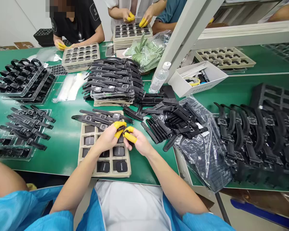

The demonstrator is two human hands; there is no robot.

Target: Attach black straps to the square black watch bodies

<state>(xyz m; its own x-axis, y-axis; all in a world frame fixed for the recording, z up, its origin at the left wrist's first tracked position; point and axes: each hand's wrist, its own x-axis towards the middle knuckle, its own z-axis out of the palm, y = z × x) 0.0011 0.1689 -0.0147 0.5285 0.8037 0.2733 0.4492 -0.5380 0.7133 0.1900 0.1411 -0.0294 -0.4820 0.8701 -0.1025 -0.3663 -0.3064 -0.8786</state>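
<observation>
Both hands wear yellow finger covers and meet above a beige compartment tray. Between the fingertips of my left hand is a small dark piece, probably a watch body. My right hand pinches at its right side, on a dark part too small to name. Square black watch bodies lie in the tray's lower compartments. Watches with black straps rest across its top rows. Loose black straps are heaped just right of the tray.
Stacked trays of strapped watches stand behind the tray. Further right are a plastic bottle, a white box, a plastic bag and more watches. Left are other watch trays. People work across the table; an arm shows at left.
</observation>
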